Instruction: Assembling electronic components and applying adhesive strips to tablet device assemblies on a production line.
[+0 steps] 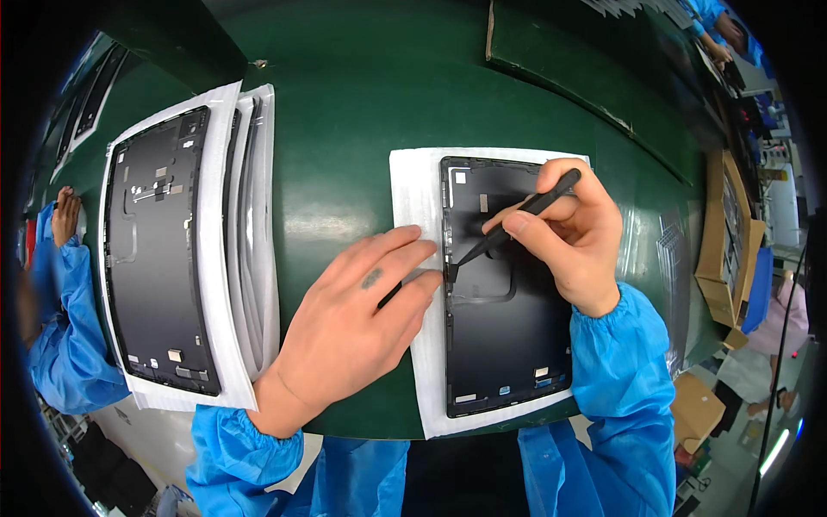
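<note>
A black tablet back cover point(508, 345) lies inner side up on a white foam sheet point(418, 181) in front of me. My right hand point(573, 237) grips a black pointed pry tool point(538, 205) like a pen. Its tip meets the cover's left edge, beside a small black tab point(451, 273). My left hand point(357, 314) reaches across from the left, fingertips beside that same edge. Something dark point(390, 295) shows between its thumb and fingers; most of it is hidden, so I cannot tell what it is.
To the left, several similar covers point(159, 258) are stacked between foam sheets. A co-worker's hand point(66, 215) and blue sleeve show at the far left. Raised green boards point(594, 77) stand at the back right, a cardboard box point(724, 241) at the right.
</note>
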